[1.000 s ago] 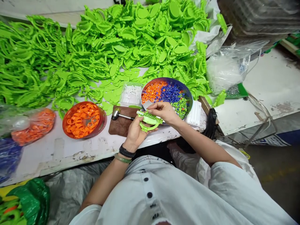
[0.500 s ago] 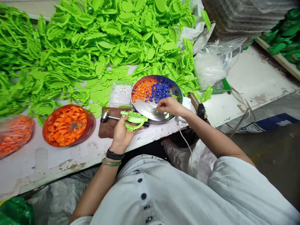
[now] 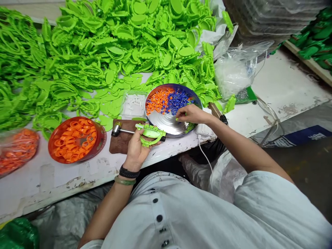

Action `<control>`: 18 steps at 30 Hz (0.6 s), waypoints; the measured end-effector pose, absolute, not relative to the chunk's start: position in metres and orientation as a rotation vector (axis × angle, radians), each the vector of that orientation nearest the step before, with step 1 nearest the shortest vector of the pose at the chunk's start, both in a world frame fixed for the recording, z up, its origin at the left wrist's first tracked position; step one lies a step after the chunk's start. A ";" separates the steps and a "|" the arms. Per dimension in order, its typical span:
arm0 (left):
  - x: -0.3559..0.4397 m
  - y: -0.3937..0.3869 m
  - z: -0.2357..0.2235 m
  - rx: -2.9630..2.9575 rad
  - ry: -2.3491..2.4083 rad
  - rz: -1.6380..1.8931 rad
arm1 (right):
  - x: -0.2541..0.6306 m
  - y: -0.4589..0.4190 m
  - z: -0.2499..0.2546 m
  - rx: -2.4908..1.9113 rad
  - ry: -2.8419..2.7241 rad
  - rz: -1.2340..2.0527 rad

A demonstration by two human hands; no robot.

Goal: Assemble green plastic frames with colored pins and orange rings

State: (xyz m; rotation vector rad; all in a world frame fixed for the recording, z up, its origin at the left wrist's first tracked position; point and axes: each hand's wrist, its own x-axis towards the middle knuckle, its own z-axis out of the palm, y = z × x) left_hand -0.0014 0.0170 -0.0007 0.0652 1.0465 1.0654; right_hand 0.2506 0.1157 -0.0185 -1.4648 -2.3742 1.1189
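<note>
Edging rightward over the steel pan (image 3: 166,123), the right hand (image 3: 194,114) pinches a small green peg (image 3: 177,119). The left hand (image 3: 136,150) curls around a lime-green plastic frame (image 3: 150,133), which lies just above a small hammer (image 3: 121,130) on a brown cloth (image 3: 121,144), near an orange bowl (image 3: 102,138).

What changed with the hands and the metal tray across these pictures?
The right hand moved off the green plastic frame and out over the round metal tray, its fingers reaching toward the green pegs. More bare metal now shows. The left hand still holds the frame.
</note>
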 end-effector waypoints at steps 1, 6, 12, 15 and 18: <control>-0.001 0.017 -0.001 0.064 1.046 1.062 | 0.248 0.114 -0.021 -1.417 -2.099 1.265; 0.006 0.015 -0.004 0.070 1.030 1.050 | 0.218 0.095 -0.026 -1.266 -1.265 1.625; 0.014 0.015 -0.001 0.081 1.000 1.045 | 0.173 0.075 -0.015 -1.120 -1.168 1.680; 0.014 0.014 0.000 0.085 1.011 1.039 | 0.160 0.071 -0.014 -1.082 -1.213 1.660; 0.012 0.013 0.000 0.098 1.014 1.038 | 0.156 0.070 -0.018 -1.071 -1.310 1.637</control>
